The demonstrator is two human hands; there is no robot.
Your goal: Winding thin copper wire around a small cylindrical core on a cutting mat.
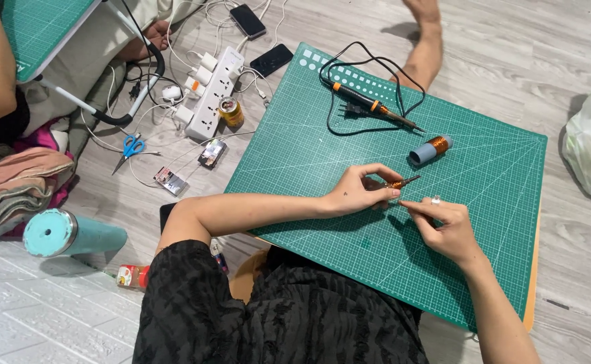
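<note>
The left hand [359,191] pinches a thin rod wound with copper wire [400,182], fingers closed on it just above the green cutting mat [309,162]. The right hand [447,226] sits just beside it, fingertips pressed together near the rod's lower end; whether they grip wire is too fine to tell. One spool of copper wire [430,149] lies on its side near the hands, one soldering iron [369,105] with a black cord beyond it. On the wooden floor: two dark phones, one white power strip [214,92], one pair of blue-handled scissors [130,148].
</note>
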